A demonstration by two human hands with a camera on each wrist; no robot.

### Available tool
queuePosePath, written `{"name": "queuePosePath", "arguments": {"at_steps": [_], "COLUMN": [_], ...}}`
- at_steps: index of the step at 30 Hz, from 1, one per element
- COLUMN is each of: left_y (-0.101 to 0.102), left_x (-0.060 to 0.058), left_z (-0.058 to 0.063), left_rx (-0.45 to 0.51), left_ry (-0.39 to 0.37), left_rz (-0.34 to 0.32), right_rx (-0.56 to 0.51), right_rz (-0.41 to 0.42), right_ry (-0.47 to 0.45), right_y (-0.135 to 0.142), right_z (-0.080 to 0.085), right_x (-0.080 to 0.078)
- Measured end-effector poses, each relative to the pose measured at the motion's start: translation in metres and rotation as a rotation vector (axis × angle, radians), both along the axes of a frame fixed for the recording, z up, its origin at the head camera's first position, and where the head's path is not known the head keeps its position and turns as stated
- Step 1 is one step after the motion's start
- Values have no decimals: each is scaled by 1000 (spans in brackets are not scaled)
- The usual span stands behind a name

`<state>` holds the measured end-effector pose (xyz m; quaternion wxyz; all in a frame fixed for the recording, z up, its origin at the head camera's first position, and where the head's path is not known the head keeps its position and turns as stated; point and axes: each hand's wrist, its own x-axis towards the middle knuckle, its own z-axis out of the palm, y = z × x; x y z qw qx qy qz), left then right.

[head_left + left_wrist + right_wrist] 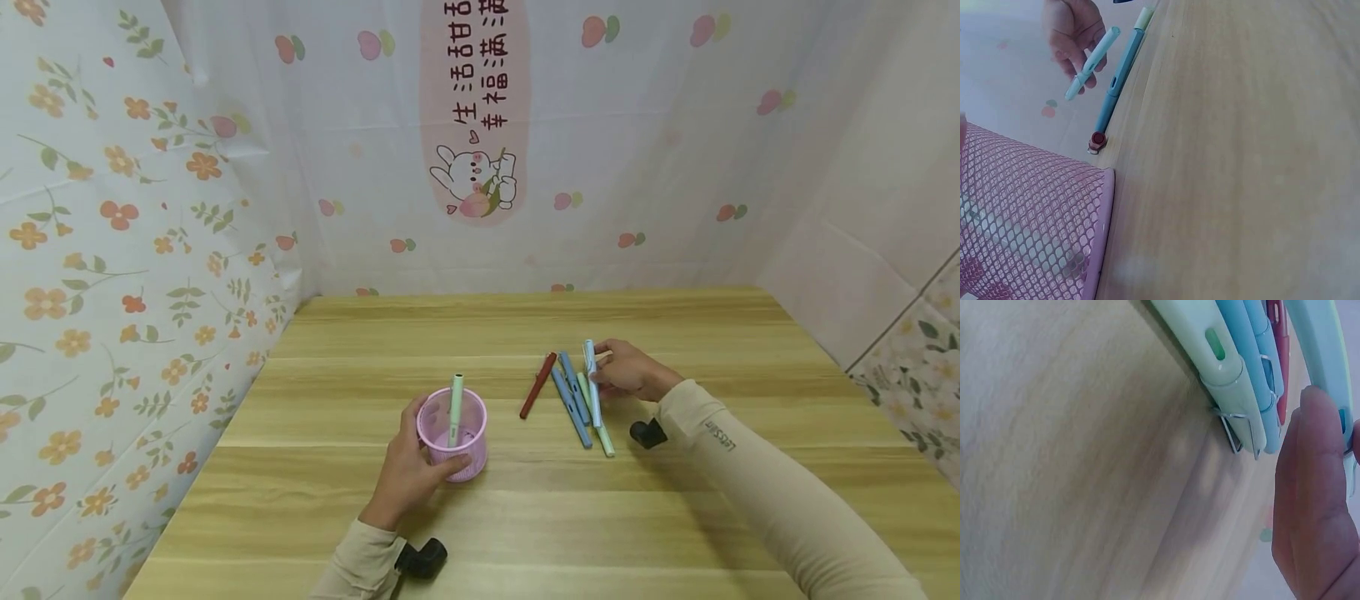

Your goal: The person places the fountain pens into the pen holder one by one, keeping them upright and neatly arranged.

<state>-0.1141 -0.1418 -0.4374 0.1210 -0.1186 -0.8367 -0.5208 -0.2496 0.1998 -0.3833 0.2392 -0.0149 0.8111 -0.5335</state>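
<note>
1 grn pen (455, 408) in pink cup (471, 468) held by L hand (411, 473), R hand (632, 370) pinching lt-blue pen (594, 396)

Pink mesh cup (1041, 181) partly outside the left wrist view

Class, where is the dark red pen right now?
In the head view, the dark red pen lies on the table slightly right of centre, between the pink mesh cup and the blue pens.
</note>
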Motion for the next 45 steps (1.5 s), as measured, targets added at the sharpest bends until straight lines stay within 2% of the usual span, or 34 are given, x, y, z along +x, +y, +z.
{"name": "queuePosePath", "arguments": {"at_steps": [21,45], "left_y": [1,0], "left_x": [1,0], "left_z": [0,0], "left_rx": [3,15], "left_ry": [-22,-25], "left_rz": [5,5], "right_rx": [-129,-207], "right_rz": [-25,-18], "right_ry": [15,55], "right_y": [-16,-38], "right_z": [-5,7], "right_x": [8,16]}}
